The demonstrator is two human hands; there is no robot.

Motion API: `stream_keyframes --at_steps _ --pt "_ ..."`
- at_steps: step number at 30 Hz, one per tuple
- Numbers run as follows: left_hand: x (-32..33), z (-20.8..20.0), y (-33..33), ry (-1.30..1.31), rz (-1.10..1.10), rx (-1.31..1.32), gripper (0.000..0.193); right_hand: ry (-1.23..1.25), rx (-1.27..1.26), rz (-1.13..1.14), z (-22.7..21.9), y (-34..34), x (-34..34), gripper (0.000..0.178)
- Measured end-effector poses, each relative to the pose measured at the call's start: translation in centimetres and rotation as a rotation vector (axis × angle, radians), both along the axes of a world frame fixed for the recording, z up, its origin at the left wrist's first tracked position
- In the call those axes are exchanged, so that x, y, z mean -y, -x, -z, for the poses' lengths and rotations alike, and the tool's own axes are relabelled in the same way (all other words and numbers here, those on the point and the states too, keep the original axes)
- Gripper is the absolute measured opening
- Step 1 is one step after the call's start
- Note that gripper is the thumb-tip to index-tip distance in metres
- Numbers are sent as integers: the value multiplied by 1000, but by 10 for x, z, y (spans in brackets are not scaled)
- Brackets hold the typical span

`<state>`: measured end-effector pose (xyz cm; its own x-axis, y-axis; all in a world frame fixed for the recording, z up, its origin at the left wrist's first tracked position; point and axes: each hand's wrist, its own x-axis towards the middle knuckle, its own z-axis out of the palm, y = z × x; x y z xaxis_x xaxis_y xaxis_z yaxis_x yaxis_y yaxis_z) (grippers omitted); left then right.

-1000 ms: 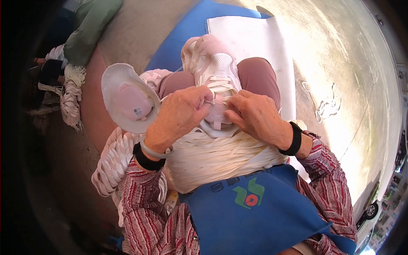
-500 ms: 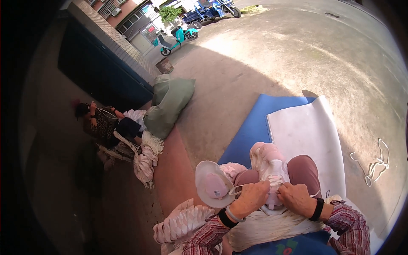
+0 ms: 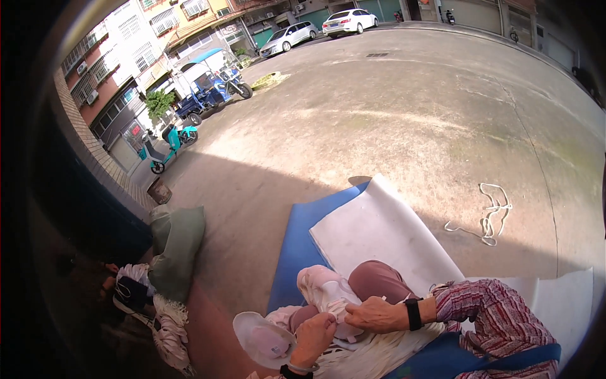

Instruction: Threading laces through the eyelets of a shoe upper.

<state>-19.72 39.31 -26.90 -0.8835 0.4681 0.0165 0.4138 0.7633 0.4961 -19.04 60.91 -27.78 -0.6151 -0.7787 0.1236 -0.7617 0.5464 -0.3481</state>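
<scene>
A pale pink and white shoe upper [image 3: 331, 289] rests on my lap between my knees. Over it, the fingers of my left hand [image 3: 314, 338] are pinched together on a white shoelace [image 3: 338, 309]. My right hand [image 3: 377, 314], with a black band at the wrist, grips the lace from the other side with its fingertips. Both hands are close together, and the exact fingertip hold is partly hidden. Left of them sits a white oval piece with a pink tongue-like part [image 3: 268, 341]. A bundle of cream laces [image 3: 379, 354] lies across my lap, over a blue apron [image 3: 435, 357].
A white sheet [image 3: 379, 221] and a blue sheet [image 3: 289, 252] lie ahead. To the left are a green sack [image 3: 180, 246], pale bundles [image 3: 172, 335] and a partly visible person in shadow. A loose white cord [image 3: 492, 215] lies on the concrete at right.
My view has swung up and right, bringing parked cars into sight. My hands have drawn nearer each other above the shoe upper, still holding the lace.
</scene>
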Motion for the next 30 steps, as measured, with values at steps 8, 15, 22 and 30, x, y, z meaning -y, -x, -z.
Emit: stream_keyframes --at_steps 8,15,22,30 --pt "-3 22 -5 84 -89 -188 15 187 103 104 22 -10 4 20" --pt "-20 38 -16 -114 -42 -326 8 91 -326 -144 9 17 -22 15" --pt "1 43 -30 -199 -62 -182 14 43 -320 -181 25 0 -45 17" --pt "46 -8 -30 -94 -235 3 17 26 -68 -52 24 -10 -45 20"
